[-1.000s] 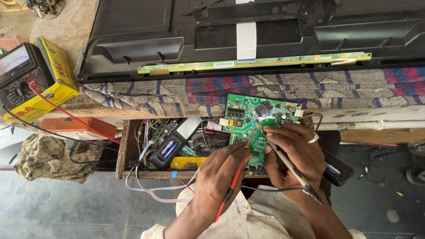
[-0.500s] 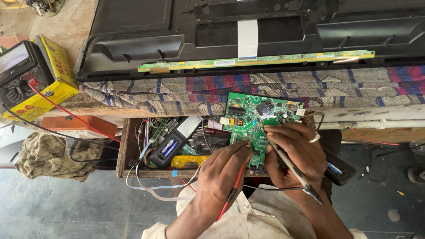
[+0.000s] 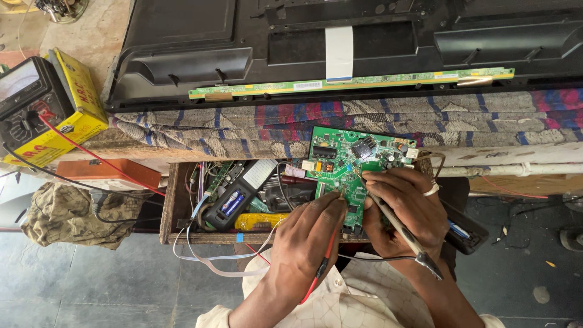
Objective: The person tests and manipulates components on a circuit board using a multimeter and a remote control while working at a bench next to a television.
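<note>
Your left hand (image 3: 306,234) pinches the red probe (image 3: 322,261), tip forward on the green circuit board (image 3: 349,167). Your right hand (image 3: 404,209) grips the black probe (image 3: 401,228), angled up-left, touching just beside.

A green circuit board (image 3: 349,167), a red probe (image 3: 320,267), a yellow box (image 3: 73,115), and a red-and-blue striped cloth (image 3: 376,124).

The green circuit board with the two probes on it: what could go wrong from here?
1. The circuit board sits half over the open drawer, propped by the right hand; it might slip.
2. The left hand presses the red probe among tightly packed parts; a slip could bridge two contacts.
3. The red wire runs loose to the meter and might snag.
</note>
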